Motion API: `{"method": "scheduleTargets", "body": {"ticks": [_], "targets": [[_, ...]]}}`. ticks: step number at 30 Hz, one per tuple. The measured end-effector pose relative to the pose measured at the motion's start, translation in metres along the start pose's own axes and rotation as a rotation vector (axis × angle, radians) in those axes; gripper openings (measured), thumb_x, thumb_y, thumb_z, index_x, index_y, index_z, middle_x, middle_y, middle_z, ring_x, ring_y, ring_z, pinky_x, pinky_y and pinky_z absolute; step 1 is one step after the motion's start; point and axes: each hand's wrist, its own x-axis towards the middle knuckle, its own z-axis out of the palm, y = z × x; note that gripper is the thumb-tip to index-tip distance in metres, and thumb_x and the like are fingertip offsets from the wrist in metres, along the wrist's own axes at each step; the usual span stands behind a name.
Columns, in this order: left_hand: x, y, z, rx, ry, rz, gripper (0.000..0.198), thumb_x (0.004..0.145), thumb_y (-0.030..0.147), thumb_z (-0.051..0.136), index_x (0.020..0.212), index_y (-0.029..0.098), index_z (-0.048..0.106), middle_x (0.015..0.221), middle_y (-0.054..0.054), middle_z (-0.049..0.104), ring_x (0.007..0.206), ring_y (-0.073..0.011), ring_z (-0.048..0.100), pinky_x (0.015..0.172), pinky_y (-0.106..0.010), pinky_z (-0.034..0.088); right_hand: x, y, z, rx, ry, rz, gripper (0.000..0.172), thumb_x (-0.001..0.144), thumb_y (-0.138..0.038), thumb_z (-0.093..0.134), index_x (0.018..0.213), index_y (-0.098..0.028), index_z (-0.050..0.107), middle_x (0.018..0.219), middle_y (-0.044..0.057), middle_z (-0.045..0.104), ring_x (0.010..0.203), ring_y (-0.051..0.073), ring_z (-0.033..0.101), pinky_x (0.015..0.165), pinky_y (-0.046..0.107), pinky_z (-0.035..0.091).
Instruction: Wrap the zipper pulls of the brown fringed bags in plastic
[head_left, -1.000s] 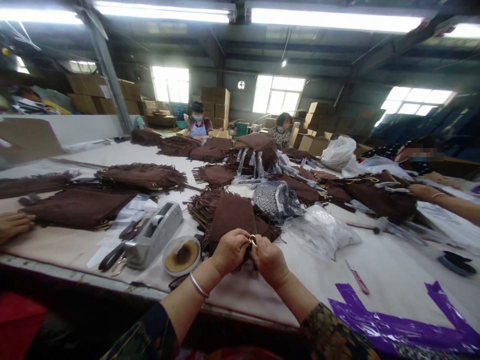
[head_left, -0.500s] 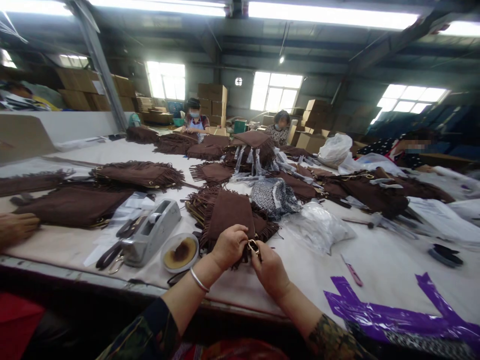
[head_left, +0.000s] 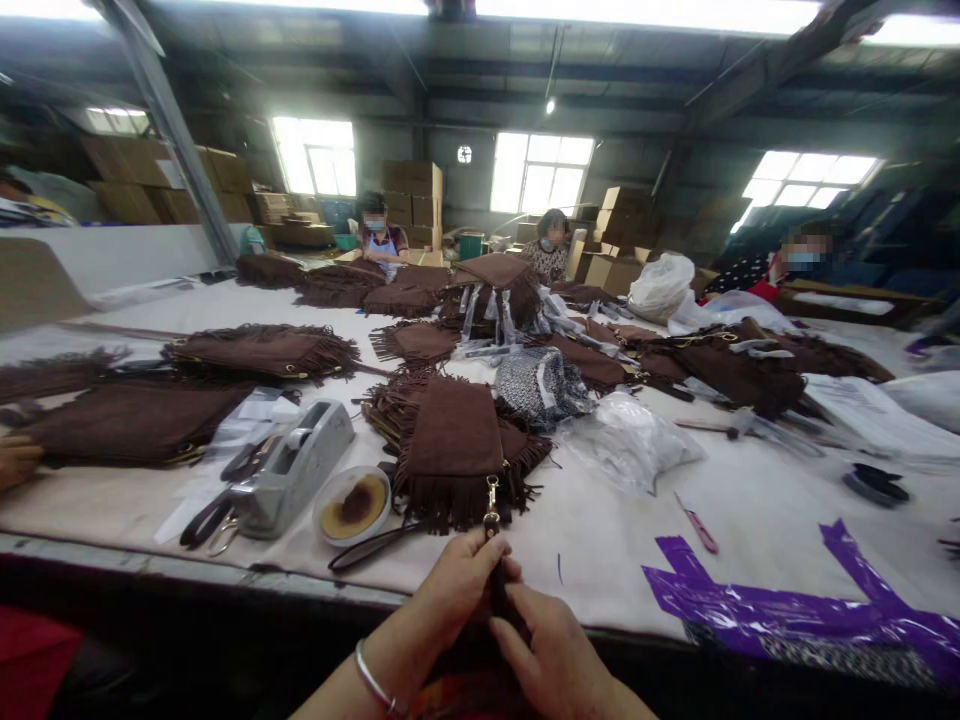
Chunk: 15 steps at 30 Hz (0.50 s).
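Observation:
A brown fringed suede bag point(head_left: 452, 450) lies flat on the white table point(head_left: 600, 540) in front of me. A dark strap point(head_left: 496, 575) with a gold clasp point(head_left: 492, 497) runs from the bag's near edge toward me. My left hand point(head_left: 456, 585) is closed around the strap just below the clasp. My right hand point(head_left: 559, 660) is closed on the strap's lower part, right beside the left hand, at the table's front edge.
A grey tape dispenser point(head_left: 289, 478), scissors point(head_left: 206, 515) and a small stained dish point(head_left: 351, 505) sit left of the bag. Clear plastic bags point(head_left: 634, 440), a pink cutter point(head_left: 696, 525) and purple tape point(head_left: 757, 605) lie right. More brown bags cover the table; other people work at its far side.
Both my hands pulled back from the bag's lower edge toward me, drawing the strap and clasp out. The bag now lies uncovered. The view tilted slightly.

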Motion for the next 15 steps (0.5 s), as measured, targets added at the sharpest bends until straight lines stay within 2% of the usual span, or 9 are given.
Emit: {"method": "scheduleTargets", "body": {"ticks": [2,4,8,11,13,15], "targets": [[0.001,-0.002,-0.001,-0.087,0.005,0.022,0.035,0.077,0.047,0.066,0.085,0.016,0.054,0.076,-0.006,0.068,0.061,-0.0137,0.061,0.058,-0.025,0.048,-0.001,0.003,-0.004,-0.107,-0.021,-0.035,0.020,0.090,-0.028,0.048,0.087,-0.019,0.066,0.084,0.007,0.071,0.077,0.020,0.064,0.070,0.029,0.047],[0.003,-0.004,-0.004,-0.176,0.015,0.024,0.035,0.075,0.045,0.068,0.086,0.015,0.053,0.075,-0.005,0.065,0.060,-0.0128,0.059,0.059,-0.026,0.048,0.003,0.004,-0.011,-0.142,0.024,-0.058,0.027,0.094,-0.030,0.042,0.086,-0.020,0.066,0.082,0.006,0.070,0.076,0.019,0.064,0.069,0.028,0.045],[0.005,-0.010,-0.009,-0.238,0.046,0.055,0.032,0.076,0.041,0.066,0.091,0.015,0.054,0.068,0.001,0.057,0.049,-0.0078,0.046,0.050,-0.023,0.041,0.023,-0.001,-0.020,-0.067,0.094,-0.071,0.037,0.097,-0.039,0.039,0.075,-0.021,0.063,0.064,0.002,0.063,0.059,0.015,0.058,0.059,0.026,0.042],[0.005,-0.014,-0.009,-0.189,0.010,0.116,0.028,0.076,0.040,0.064,0.086,0.015,0.056,0.060,0.004,0.051,0.049,-0.0090,0.044,0.050,-0.023,0.039,0.042,-0.012,-0.014,-0.025,0.078,-0.120,0.039,0.096,-0.045,0.041,0.070,-0.021,0.058,0.059,0.001,0.059,0.054,0.015,0.055,0.054,0.025,0.040],[0.004,-0.016,-0.010,-0.164,-0.007,0.191,0.023,0.074,0.035,0.064,0.082,0.014,0.058,0.065,0.001,0.054,0.058,-0.0113,0.049,0.058,-0.025,0.041,0.055,-0.020,-0.004,-0.052,0.080,-0.176,0.042,0.094,-0.047,0.043,0.064,-0.021,0.053,0.057,0.001,0.057,0.054,0.015,0.053,0.053,0.025,0.038],[0.003,-0.017,-0.014,-0.118,0.029,0.255,0.019,0.073,0.032,0.063,0.076,0.014,0.060,0.071,-0.001,0.056,0.067,-0.0135,0.050,0.064,-0.026,0.042,0.067,-0.029,0.008,-0.087,0.061,-0.224,0.045,0.093,-0.049,0.045,0.059,-0.020,0.049,0.054,0.000,0.053,0.052,0.014,0.049,0.052,0.025,0.035]]}}
